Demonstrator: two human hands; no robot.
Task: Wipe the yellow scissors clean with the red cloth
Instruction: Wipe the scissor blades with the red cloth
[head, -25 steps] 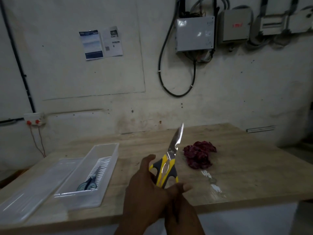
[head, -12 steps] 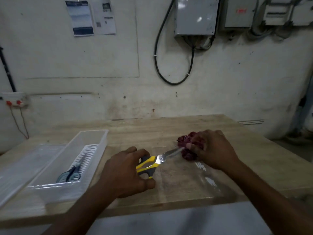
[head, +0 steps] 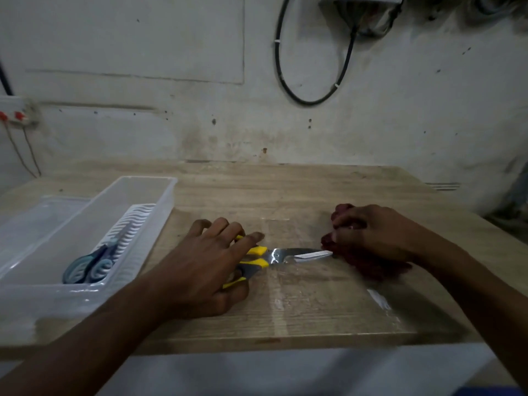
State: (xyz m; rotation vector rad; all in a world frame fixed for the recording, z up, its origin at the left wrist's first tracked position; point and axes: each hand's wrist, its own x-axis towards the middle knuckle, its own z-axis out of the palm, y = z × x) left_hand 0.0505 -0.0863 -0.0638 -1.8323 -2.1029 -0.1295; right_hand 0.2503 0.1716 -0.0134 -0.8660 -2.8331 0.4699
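Observation:
The yellow scissors (head: 274,257) lie flat on the wooden table (head: 285,190), yellow-and-grey handles to the left, steel blades pointing right. My left hand (head: 205,261) rests over the handles with its fingers spread, covering most of them. The red cloth (head: 368,261) is bunched at the blade tips, and my right hand (head: 374,232) is closed on top of it. The blade tip touches or slips under the cloth's left edge.
A clear plastic bin (head: 148,201) stands at the left with a white ribbed insert and blue-handled scissors (head: 88,267) inside. Its clear lid (head: 34,224) lies further left. A transparent sheet (head: 328,298) covers the table under the scissors. The table's front edge is close to me.
The scissors went from held upright in my left hand to lying flat on the table. My right hand reached out and closed on the red cloth. The camera tilted down.

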